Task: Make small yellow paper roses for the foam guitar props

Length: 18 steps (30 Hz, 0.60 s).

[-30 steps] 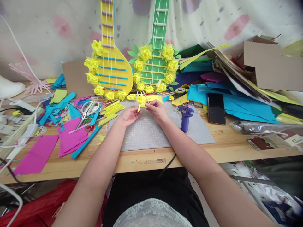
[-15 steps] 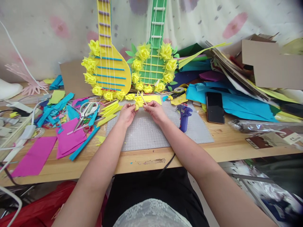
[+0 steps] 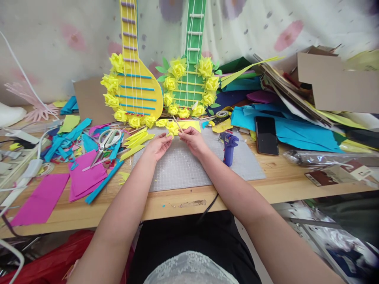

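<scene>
while my right hand (image 3: 192,140) pinches a thin stick (image 3: 178,124) between thumb and fingers, my left hand (image 3: 158,148) is half curled, its fingertips at the edge of a yellow flower (image 3: 172,127); whether they grip a petal i cannot tell. the flower is between my hands, just above the centre of the frame, and looks to me only partly formed. at top centre, the green guitar (image 3: 189,88) has blooms (image 3: 212,83) down both sides plus leaves (image 3: 161,70), so i'd judge it close to finished. the yellow guitar (image 3: 140,94), upper left of centre, bears blooms down its left side and along the bottom; its right edge is bare. unused yellow strips (image 3: 137,141) lie left of centre, and the glue gun (image 3: 229,148) rests right of centre on the mat (image 3: 177,173).
</scene>
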Available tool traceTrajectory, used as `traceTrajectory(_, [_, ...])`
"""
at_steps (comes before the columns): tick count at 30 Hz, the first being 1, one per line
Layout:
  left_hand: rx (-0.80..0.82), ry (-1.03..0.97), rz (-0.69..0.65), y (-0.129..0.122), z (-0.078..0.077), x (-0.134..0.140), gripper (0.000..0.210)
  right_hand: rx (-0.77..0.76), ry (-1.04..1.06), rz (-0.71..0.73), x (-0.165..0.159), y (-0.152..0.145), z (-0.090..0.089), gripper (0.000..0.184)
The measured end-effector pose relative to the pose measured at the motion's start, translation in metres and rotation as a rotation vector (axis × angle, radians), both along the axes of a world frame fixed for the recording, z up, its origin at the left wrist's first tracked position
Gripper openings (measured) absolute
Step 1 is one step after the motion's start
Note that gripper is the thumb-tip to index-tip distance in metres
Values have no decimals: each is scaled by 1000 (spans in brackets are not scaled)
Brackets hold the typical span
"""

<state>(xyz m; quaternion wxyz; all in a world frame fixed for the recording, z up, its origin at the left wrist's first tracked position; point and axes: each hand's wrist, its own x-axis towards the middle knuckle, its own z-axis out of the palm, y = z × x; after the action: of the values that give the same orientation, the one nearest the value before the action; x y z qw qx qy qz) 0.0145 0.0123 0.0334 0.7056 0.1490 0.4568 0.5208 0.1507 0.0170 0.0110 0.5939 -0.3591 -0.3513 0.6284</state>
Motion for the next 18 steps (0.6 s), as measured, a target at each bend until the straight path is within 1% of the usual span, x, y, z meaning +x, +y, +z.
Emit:
traceTrajectory(3, [35, 52, -68, -2, 0, 0, 26, 49, 27, 53, 1, -3, 4, 34])
traceTrajectory(8, [90, 73, -184, -4, 2, 0, 22, 92, 50, 134, 2, -8, 11, 32])
traceTrajectory(12, [136, 34, -272, -3, -2, -2, 19, 91, 54, 153, 3, -7, 11, 31])
traceTrajectory(15, [133, -38, -292, -2, -5, -5, 17, 87, 51, 148, 3, -6, 8, 30])
traceTrajectory(18, [94, -109, -273, -1, -5, -8, 16, 83, 57, 154, 3, -5, 7, 31])
